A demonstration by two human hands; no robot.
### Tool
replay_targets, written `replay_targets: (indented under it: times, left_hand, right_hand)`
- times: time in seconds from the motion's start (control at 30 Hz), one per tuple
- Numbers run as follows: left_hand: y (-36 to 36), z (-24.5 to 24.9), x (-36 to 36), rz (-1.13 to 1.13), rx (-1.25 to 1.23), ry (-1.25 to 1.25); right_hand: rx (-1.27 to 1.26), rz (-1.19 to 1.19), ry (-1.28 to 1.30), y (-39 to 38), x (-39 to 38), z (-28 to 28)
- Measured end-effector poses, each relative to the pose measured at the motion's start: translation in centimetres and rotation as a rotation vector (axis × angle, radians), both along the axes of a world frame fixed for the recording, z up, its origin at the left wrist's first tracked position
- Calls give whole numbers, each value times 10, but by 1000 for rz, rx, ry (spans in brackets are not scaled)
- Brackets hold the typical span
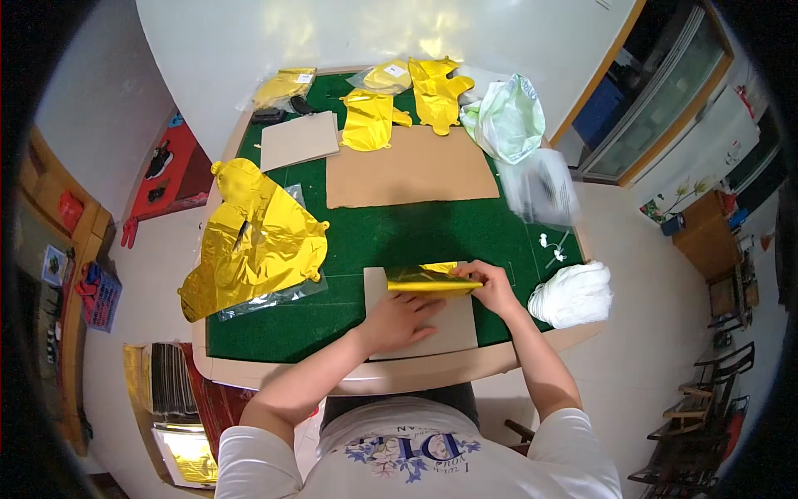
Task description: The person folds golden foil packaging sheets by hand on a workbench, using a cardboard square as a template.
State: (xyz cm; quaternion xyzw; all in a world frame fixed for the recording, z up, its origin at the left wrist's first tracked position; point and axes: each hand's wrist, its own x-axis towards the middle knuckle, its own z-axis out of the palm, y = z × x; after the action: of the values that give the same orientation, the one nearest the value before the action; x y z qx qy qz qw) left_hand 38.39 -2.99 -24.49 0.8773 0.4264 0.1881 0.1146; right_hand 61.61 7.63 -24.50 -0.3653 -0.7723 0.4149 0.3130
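A gold foil balloon (432, 283), folded into a narrow strip, lies across a piece of grey-brown cardboard (455, 328) at the table's near edge. My right hand (492, 289) pinches the right end of the strip between thumb and fingers. Just below the strip's left part, my left hand (403, 321) rests on the cardboard with its fingers stretched out, close against the foil. To the left, a large flat gold foil balloon (266, 229) lies spread over clear plastic wrapping (278, 301).
On the green table top (399, 237) lie a large brown cardboard sheet (411, 170), stacked cardboard (299, 140), and flat gold foil balloons (436, 91) at the back. Plastic bags (511, 116), white clips (551, 245) and a white bundle (572, 295) line the right side.
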Motion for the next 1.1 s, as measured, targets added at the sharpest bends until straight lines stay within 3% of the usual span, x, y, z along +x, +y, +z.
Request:
replay_targets:
  times: [0.1,0.2,0.4,0.5,0.6,0.7,0.8,1.1]
  left_hand:
    - [0,-7,0,14,-59,-8]
    - [-1,-11,-1,42,33,-30]
    - [1,-6,-1,2,36,-260]
    - [-9,-10,-9,41,-136,-241]
    - [-32,-6,-43,8,54,-123]
    - [-59,22,-51,277,-23,-357]
    - [-57,51,-21,267,368,-257]
    - [-33,27,11,148,334,29]
  right_hand:
    - [67,14,-51,-4,-2,7]
    - [160,24,-95,-6,-2,8]
    - [267,112,-186,-5,-1,14]
    - [321,157,-185,-4,-1,15]
    - [361,168,-227,-5,-1,17]
    - [398,188,-245,-4,-2,18]
    - [419,189,-245,-4,-2,17]
    - [444,170,-256,-6,-2,19]
